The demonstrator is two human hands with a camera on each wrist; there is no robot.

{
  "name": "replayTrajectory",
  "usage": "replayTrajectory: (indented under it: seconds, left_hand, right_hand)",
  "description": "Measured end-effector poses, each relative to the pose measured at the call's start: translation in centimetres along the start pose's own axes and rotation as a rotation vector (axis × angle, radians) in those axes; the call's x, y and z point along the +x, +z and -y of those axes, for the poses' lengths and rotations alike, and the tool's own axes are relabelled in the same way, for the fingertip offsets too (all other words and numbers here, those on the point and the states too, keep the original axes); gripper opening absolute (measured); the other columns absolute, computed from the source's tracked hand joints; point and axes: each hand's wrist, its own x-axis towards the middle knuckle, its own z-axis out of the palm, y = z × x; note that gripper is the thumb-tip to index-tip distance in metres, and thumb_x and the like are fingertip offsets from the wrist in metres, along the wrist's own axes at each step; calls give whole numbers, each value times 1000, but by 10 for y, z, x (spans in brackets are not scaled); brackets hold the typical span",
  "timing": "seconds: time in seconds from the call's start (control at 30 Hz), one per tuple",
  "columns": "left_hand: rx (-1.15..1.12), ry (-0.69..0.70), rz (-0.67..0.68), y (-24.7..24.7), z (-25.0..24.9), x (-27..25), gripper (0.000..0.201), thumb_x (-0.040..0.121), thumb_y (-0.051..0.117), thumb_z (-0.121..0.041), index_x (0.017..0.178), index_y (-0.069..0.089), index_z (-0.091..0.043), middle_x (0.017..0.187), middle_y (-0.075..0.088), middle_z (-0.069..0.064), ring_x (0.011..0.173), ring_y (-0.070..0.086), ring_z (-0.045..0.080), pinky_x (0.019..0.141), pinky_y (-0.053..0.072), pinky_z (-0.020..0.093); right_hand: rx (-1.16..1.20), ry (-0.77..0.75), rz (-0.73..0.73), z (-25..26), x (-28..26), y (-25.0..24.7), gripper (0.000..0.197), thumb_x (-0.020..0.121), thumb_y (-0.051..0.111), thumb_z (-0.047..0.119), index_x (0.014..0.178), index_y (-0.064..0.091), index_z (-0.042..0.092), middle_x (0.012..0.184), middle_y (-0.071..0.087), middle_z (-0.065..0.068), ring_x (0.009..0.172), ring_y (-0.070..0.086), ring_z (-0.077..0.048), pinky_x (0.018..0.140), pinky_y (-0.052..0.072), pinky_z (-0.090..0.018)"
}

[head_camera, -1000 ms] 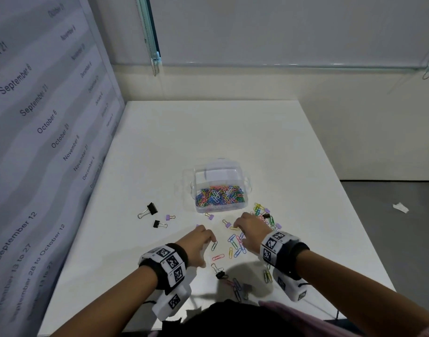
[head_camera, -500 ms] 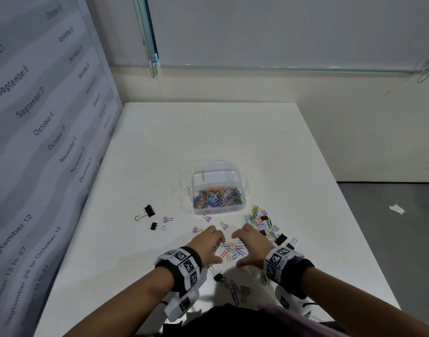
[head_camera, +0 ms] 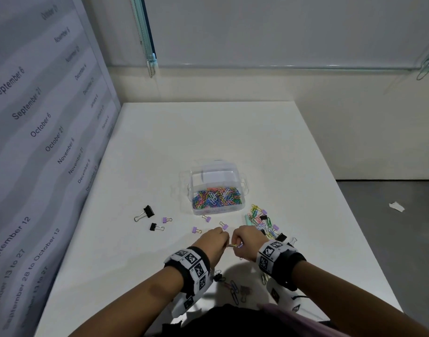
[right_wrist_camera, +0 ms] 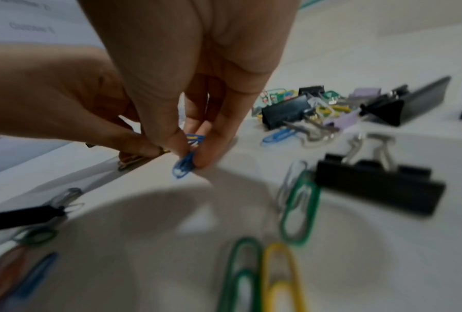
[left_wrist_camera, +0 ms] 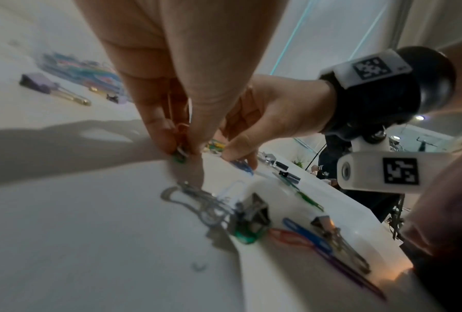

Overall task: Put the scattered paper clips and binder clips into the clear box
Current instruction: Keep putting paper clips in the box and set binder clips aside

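Left third of the bench [head_camera: 160,147]: black binder clips [head_camera: 149,211] and lilac ones lying loose at 9 o'clock of the hands, untouched. Centre — left hand [head_camera: 214,239] and right hand [head_camera: 247,240] are meeting low over the bench, each set of fingers pinching small paper clips; the right is gripping a blue clip [right_wrist_camera: 184,164]. Clear box [head_camera: 217,190] sitting open at 12 o'clock, already well filled with coloured clips. Right: a mixed pile [head_camera: 262,221] at 2 o'clock, more strays at 6 o'clock near the bench edge. Judging roughly past halfway. Open bench lying beyond the box — room to move.
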Motion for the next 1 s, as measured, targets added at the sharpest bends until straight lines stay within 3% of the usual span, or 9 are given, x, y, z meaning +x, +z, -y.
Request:
replayTrajectory:
  seconds: [0.1, 0.2, 0.33, 0.47, 0.6, 0.7, 0.83, 0.9, 1.0]
  left_hand:
    - [-36, -20, 7, -6, 8, 0, 21, 91, 44, -6, 105, 60, -4, 113, 56, 17, 106, 55, 33, 91, 42, 37]
    - [-147, -67, -27, -17, 19, -3, 18, 90, 50, -8, 101, 63, -5, 111, 63, 14, 105, 58, 29, 89, 43, 31]
    - [-312, -151, -190, -43, 26, -7, 12, 87, 56, -12, 95, 65, -9, 97, 64, 6, 88, 60, 23, 79, 45, 26]
    - [-328, -124, -310, -82, 26, 7, 12, 86, 57, -6, 95, 65, -7, 92, 59, 5, 80, 50, 14, 74, 38, 20]
    - [-326, -141, -415, -110, 25, 29, 16, 88, 56, -4, 101, 65, -8, 106, 63, 11, 90, 58, 23, 82, 42, 26]
    - [-330, -173, -397, -115, 28, 40, 30, 88, 48, 6, 112, 62, -5, 118, 60, 16, 108, 58, 31, 92, 43, 30]
    - [-190, -155, -325, -101, 28, 37, 39, 90, 43, 4, 125, 54, -9, 136, 44, 13, 127, 43, 27, 106, 35, 30]
    - [-166, -78, -353, -91, 24, 27, 43, 85, 44, 10, 120, 57, -10, 134, 40, 11, 124, 41, 25, 105, 38, 29]
    - [-251, 21, -286, -79, 22, 10, 35, 83, 50, 8, 110, 60, -12, 117, 44, 8, 102, 52, 24, 93, 46, 31]
  right_hand:
    - [-5, 20, 28, -1, 2, -12, 18, 73, 57, 4, 88, 67, 7, 82, 66, -5, 76, 54, -16, 59, 40, -20]
    - [7, 5, -7, 0, 7, -28, 16, 71, 60, 5, 83, 70, 9, 79, 67, -4, 71, 55, -13, 65, 43, -19]
    - [74, -29, -96, 14, 18, -60, 13, 70, 62, 4, 76, 70, 13, 73, 67, -2, 65, 57, -10, 63, 46, -15]
    - [176, -72, -297, 31, 33, -88, 19, 74, 58, 0, 83, 73, 7, 85, 73, -7, 69, 57, -10, 56, 38, 1]
    - [212, -92, -375, 37, 37, -94, 19, 80, 61, 4, 96, 68, 9, 102, 63, -8, 77, 52, -14, 69, 40, -20]
    - [131, -101, -256, 24, 31, -80, 19, 80, 61, 5, 97, 66, 11, 104, 64, -8, 79, 51, -12, 72, 40, -21]
    - [-69, -111, -9, 1, 18, -51, 24, 74, 66, 10, 97, 66, 16, 97, 64, -1, 80, 51, -10, 74, 42, -22]
    - [-105, -98, 54, -9, 13, -36, 40, 70, 72, 16, 108, 61, 15, 100, 56, -2, 89, 51, -15, 79, 41, -24]
    - [-133, -106, 90, -20, 10, -18, 80, 60, 82, 29, 130, 44, 18, 121, 44, -6, 111, 45, -21, 94, 40, -29]
